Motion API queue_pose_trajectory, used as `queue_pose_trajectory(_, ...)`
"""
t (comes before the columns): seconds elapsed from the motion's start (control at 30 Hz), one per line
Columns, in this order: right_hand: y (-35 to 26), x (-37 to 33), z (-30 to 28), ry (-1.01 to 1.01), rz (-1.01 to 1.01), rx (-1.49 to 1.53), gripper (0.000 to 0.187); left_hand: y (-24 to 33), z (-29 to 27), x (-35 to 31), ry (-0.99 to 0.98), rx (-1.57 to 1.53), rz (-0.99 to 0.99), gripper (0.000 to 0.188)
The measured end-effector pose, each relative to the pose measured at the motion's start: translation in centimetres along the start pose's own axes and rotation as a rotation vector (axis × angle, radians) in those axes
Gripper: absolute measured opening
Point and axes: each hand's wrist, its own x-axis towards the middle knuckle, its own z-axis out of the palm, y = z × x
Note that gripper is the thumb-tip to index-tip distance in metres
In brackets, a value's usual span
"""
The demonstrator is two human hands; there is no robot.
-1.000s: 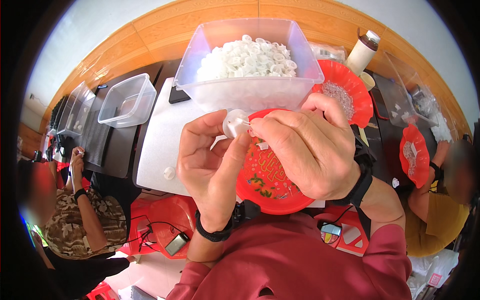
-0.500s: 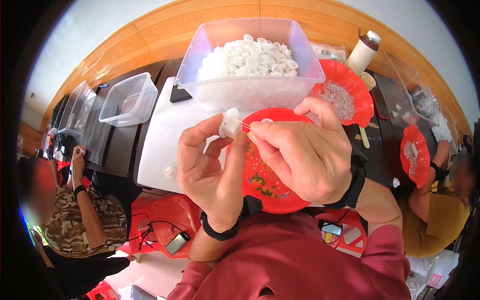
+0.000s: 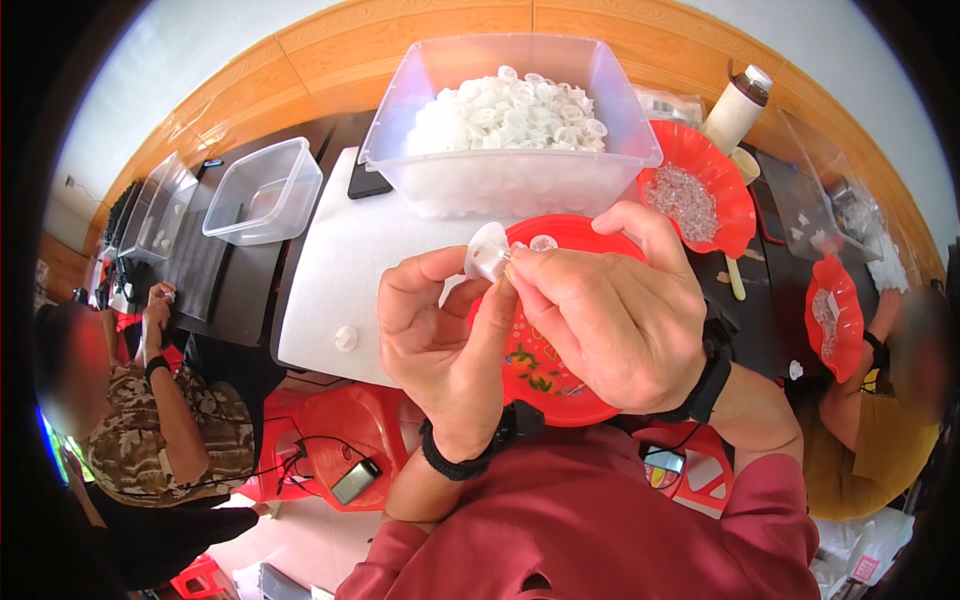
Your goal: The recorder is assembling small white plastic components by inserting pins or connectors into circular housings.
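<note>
My left hand (image 3: pixel 440 345) pinches a small white plastic piece (image 3: pixel 487 250) with a round flange between thumb and fingertips. My right hand (image 3: pixel 625 320) is closed on a thin two-pronged piece (image 3: pixel 507 256), mostly hidden by the fingers, its tip against the white piece's side. Both hands are held over a red tray (image 3: pixel 560 405) with a printed pattern. Another small round clear-white piece (image 3: pixel 543 243) shows at the tray's far side. Behind stands a large clear bin (image 3: pixel 510 180), heaped with white plastic pieces (image 3: pixel 510 115).
A red scalloped bowl (image 3: pixel 735 205) of tiny clear parts stands right of the bin, near a white flask (image 3: pixel 735 110). A loose white piece (image 3: pixel 346 338) lies on the white mat (image 3: pixel 320 290). A clear container (image 3: pixel 262 195) is further left. Other people sit on both sides.
Both hands have shifted slightly right in the picture. The white piece has tilted, and the gap between it and my right fingertips has narrowed, the prongs now showing less.
</note>
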Motion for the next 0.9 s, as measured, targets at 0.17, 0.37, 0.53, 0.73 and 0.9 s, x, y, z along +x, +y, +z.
queue_pose_trajectory(0.17, 0.2, 0.3, -0.3, -0.036, 0.024, 0.063, 0.025, -0.2, -0.4, -0.1, -0.007, 0.011, 0.031, 0.035)
queue_pose_trajectory(0.37, 0.6, 1.4, -1.7, -0.228, 0.325, 0.462, 0.028, -0.3, -1.0, -0.3, -0.032, 0.016, 0.018, 0.037)
queue_pose_trajectory(0.53, 1.4, 2.0, -1.6, -0.253, 0.490, 0.627, 0.038, 0.0, -0.8, -0.1, -0.078, -0.014, 0.015, 0.034)
queue_pose_trajectory(0.73, 1.9, 2.0, -1.6, -0.387, 0.628, 0.824, 0.041, 0.3, -1.2, -0.1, -0.139, -0.025, 0.006, 0.031)
queue_pose_trajectory(0.9, 2.1, 1.6, -0.9, -0.386, 0.620, 0.871, 0.038, -0.1, -1.8, 0.0, -0.159, 0.009, 0.022, 0.031)
